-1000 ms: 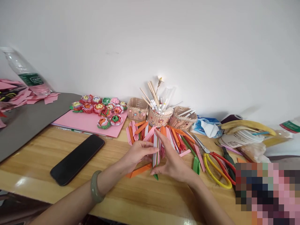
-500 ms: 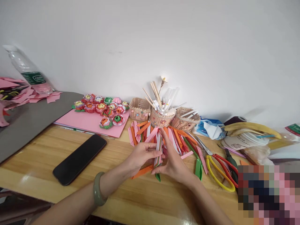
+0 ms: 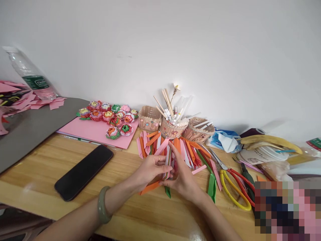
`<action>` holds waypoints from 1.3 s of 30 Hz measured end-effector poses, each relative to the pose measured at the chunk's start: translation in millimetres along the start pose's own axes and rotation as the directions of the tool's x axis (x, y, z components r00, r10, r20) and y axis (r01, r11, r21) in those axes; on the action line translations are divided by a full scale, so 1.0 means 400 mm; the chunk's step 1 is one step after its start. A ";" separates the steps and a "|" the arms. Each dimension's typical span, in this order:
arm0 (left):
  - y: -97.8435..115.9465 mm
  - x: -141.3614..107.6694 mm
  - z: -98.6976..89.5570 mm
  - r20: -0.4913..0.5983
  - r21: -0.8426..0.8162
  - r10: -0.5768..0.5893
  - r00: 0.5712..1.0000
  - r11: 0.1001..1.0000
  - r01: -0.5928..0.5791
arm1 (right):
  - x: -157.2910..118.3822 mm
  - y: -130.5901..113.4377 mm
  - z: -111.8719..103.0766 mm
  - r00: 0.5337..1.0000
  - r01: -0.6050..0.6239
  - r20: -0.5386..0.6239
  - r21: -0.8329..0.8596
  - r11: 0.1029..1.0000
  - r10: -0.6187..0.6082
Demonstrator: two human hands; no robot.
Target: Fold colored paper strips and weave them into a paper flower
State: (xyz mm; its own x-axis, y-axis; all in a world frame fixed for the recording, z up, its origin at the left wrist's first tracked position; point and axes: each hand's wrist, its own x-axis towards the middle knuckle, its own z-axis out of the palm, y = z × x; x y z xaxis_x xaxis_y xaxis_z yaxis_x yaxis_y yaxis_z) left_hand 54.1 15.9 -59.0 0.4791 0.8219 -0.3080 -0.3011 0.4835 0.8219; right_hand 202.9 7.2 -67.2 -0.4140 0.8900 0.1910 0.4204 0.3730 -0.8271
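My left hand (image 3: 152, 170), with a ring and a green bangle, pinches a narrow stack of folded paper strips (image 3: 168, 164) between thumb and fingers. The stack shows white, green and pink edges and stands nearly upright. My right hand (image 3: 184, 175) is against its other side, index finger stretched up along it and thumb near the bottom end. Behind the hands lies a pile of folded strips (image 3: 192, 150) in orange, pink, white and green. An orange strip (image 3: 150, 187) and a green tip show just below the stack.
Woven baskets (image 3: 149, 124) with sticks stand by the wall. Paper flowers (image 3: 114, 121) rest on pink sheets (image 3: 77, 129). A black phone (image 3: 84, 172) lies left. Right are scissors (image 3: 235, 187), tissues (image 3: 227, 140) and a banana peel (image 3: 272, 139). A bottle (image 3: 35, 80) leans far left.
The view has shifted slightly. My fingers have moved a little on the paper stack, and both hands still touch it.
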 end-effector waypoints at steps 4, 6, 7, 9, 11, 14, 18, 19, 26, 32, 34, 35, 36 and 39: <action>0.001 0.001 0.001 0.033 -0.002 0.027 0.999 1.000 -0.027 | -0.005 -0.011 -0.004 0.999 -0.033 0.033 0.086 0.996 0.030; 0.001 0.001 0.000 0.049 -0.016 0.025 0.998 1.000 -0.024 | -0.007 -0.012 -0.011 0.998 -0.025 0.057 0.153 0.988 0.017; 0.002 0.000 -0.001 0.055 -0.020 0.018 0.998 1.000 -0.017 | -0.006 -0.011 -0.014 0.998 -0.026 0.054 0.199 0.980 0.015; 0.002 -0.001 -0.002 0.057 -0.015 0.008 0.998 1.000 -0.007 | -0.003 -0.007 -0.023 0.999 -0.043 0.014 0.310 0.950 0.041; 0.003 -0.002 -0.002 0.058 -0.011 -0.005 0.998 1.000 0.005 | 0.003 -0.004 -0.031 0.994 -0.092 -0.020 0.426 0.900 0.111; 0.006 -0.005 0.001 0.071 -0.010 -0.021 0.997 1.000 0.022 | 0.011 -0.003 -0.037 0.977 -0.201 0.047 0.552 0.810 0.210; 0.007 -0.007 0.005 0.075 -0.006 -0.035 0.997 0.999 0.036 | 0.014 -0.003 -0.029 0.959 -0.262 0.085 0.628 0.733 0.270; 0.006 -0.007 0.005 0.082 0.000 -0.027 0.996 1.000 0.027 | 0.014 -0.003 -0.026 0.956 -0.268 0.083 0.641 0.720 0.282; -0.013 0.003 -0.007 0.118 0.102 0.000 0.993 0.995 -0.012 | 0.016 0.000 -0.017 0.941 -0.285 0.055 0.660 0.695 0.333; -0.013 0.002 -0.008 0.111 0.139 -0.006 0.994 0.990 -0.009 | 0.016 -0.004 -0.017 0.934 -0.291 0.055 0.691 0.662 0.353; -0.011 0.000 -0.006 0.118 0.132 -0.006 0.993 0.991 -0.010 | 0.016 -0.010 -0.017 0.928 -0.297 0.055 0.704 0.645 0.367; -0.010 -0.001 -0.005 0.126 0.119 -0.005 0.992 0.993 -0.010 | 0.016 -0.013 -0.018 0.927 -0.299 0.057 0.709 0.639 0.371; -0.010 -0.002 -0.004 0.134 0.101 -0.003 0.991 0.995 -0.011 | 0.016 -0.016 -0.019 0.927 -0.299 0.059 0.713 0.634 0.370; -0.009 -0.003 -0.001 0.134 0.043 -0.012 0.991 0.999 0.007 | 0.017 -0.023 -0.021 0.932 -0.288 0.062 0.722 0.629 0.356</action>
State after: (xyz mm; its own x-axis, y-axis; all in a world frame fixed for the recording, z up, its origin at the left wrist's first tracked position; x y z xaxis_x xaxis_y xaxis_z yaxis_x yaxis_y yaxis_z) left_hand 54.2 13.1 -61.8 0.5891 0.7681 -0.2509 -0.2624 0.4756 0.8396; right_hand 203.2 12.1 -53.9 -0.2862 0.9465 -0.1490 -0.1993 -0.2109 -0.9570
